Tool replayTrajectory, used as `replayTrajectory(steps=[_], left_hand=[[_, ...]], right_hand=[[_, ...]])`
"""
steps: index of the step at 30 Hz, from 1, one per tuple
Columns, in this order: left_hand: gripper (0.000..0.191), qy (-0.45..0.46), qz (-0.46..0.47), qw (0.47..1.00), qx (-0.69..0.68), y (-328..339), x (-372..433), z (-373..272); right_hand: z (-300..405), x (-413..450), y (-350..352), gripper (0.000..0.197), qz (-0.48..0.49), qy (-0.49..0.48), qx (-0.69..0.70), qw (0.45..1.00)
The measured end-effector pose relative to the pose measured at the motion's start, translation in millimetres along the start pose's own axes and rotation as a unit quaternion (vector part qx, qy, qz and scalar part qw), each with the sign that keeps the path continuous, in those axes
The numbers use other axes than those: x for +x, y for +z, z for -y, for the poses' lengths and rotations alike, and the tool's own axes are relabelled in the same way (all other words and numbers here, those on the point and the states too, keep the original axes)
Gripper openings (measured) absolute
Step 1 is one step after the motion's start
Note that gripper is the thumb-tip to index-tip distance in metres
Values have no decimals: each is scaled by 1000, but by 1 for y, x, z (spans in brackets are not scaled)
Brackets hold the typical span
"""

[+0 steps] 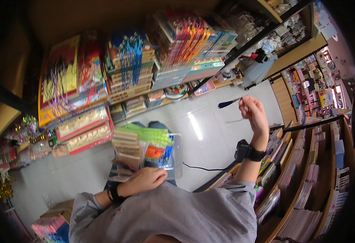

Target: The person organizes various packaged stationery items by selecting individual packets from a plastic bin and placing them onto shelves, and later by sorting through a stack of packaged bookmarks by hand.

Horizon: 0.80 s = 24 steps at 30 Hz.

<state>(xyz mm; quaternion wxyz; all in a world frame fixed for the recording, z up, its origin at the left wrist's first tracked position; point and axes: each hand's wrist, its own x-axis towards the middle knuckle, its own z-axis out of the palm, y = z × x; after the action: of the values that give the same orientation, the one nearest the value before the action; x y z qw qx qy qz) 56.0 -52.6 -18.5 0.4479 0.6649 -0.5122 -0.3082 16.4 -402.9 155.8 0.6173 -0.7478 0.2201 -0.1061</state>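
My right hand (253, 111) is raised out to the right, pinching the cord end of a small dark blue tassel (225, 104) that points left. My left hand (145, 181) lies near my waist with its fingers curled; whether anything is inside them is hidden. Just beyond it, on my lap, sits a clear plastic box (179, 155). Orange tassels (153, 152) and blue tassels (166, 156) are in or on it. A bundle of light green tassels or strips (144, 133) lies across the far side. At its left stands a plastic-wrapped stack of brown flat pieces (128, 148).
Ahead, a shelf holds stacked boxes with blue tassels (131, 60), red and orange tassels (189, 39) and purple tassels (55, 86) on top. Racks of notebooks (299, 173) stand close on my right. A black cable (207, 169) runs from a device at my right wrist.
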Motion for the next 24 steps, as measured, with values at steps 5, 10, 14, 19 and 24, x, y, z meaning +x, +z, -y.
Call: replayTrajectory(steps=[5,10,14,19,24], left_hand=[[14,32,5,999,36,-1,5,8],[14,32,61,995,76,-3,9,19],[15,-5,77,995,62,-11,17,23],[12,-10,45,998,39,-10,21,35],[12,4,29,999,21,-15,20,38]], right_hand=[[51,85,-21,21,-12,-49,-25,998],[93,190,-25,22,-63,-102,40,992],[105,280,-17,23,-79,-160,128,976],[75,341,-41,20,-77,-95,24,992],[54,325,-11,19,-97,33,-135,985]])
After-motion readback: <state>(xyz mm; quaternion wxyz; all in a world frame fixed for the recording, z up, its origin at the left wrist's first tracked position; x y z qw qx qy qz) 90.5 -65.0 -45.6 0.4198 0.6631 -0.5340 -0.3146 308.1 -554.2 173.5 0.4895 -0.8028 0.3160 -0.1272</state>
